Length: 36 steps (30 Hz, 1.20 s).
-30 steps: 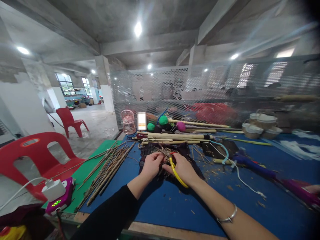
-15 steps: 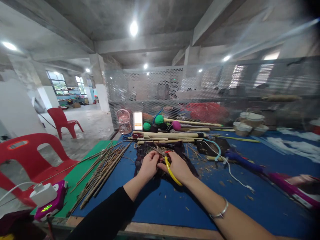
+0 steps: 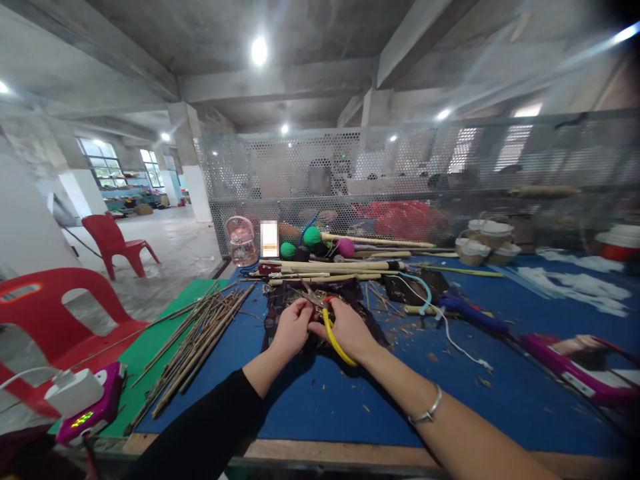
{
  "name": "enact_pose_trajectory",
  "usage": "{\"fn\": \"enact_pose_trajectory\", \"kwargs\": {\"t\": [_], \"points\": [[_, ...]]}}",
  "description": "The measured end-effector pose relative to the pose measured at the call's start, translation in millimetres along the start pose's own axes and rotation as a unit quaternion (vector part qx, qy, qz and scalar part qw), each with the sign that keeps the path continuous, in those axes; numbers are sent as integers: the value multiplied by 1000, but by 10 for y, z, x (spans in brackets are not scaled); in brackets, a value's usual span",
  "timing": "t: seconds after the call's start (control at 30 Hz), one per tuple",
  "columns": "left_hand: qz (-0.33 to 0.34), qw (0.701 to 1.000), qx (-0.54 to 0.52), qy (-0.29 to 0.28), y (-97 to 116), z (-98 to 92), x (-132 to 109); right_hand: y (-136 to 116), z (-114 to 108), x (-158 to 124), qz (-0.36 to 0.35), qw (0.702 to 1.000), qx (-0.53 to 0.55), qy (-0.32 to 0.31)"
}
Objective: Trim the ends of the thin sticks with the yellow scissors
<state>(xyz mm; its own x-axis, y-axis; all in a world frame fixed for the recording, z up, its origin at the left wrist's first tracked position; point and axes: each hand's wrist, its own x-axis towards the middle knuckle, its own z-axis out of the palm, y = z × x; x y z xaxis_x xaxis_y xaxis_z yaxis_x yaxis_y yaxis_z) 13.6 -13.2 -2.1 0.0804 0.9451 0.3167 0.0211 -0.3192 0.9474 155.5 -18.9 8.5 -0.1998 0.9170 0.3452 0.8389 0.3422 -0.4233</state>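
My right hand [image 3: 347, 327] grips scissors with yellow handles [image 3: 334, 340], their metal blades [image 3: 311, 295] parted and pointing up and left. Close beside the blades, my left hand [image 3: 294, 325] is closed, thumb against fingers. Whatever it pinches is too small or too hidden to name. Both hands are over a dark cloth [image 3: 274, 313] strewn with small plant scraps, on a blue table surface [image 3: 320, 407]. A bundle of thin brown sticks [image 3: 200, 347] lies left of my hands.
Pale peeled sticks [image 3: 340, 267] lie behind the cloth, near green yarn balls [image 3: 313, 235] and a pink bottle [image 3: 243, 243]. A white cord [image 3: 457, 340] and a purple device [image 3: 575, 367] are at right. A purple power unit [image 3: 95, 407] sits at left, by a red chair [image 3: 75, 313].
The view has turned slightly right, so the scene sits further left. The scissor blades look a little further apart. Both hands stay together over the cloth.
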Motion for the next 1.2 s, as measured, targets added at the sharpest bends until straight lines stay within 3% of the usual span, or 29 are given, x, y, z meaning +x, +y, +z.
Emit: {"fn": "enact_pose_trajectory", "kwargs": {"t": [0.47, 0.73, 0.93, 1.2], "points": [[4, 996, 71, 60, 38, -11, -18, 50, 84, 15, 54, 997, 26, -46], [-33, 999, 6, 31, -7, -48, 41, 83, 30, 55, 22, 996, 55, -69], [-56, 996, -46, 54, 46, -39, 43, 62, 5, 30, 54, 997, -8, -54], [-24, 999, 25, 42, 16, -42, 28, 17, 11, 11, 9, 999, 39, -35]]}}
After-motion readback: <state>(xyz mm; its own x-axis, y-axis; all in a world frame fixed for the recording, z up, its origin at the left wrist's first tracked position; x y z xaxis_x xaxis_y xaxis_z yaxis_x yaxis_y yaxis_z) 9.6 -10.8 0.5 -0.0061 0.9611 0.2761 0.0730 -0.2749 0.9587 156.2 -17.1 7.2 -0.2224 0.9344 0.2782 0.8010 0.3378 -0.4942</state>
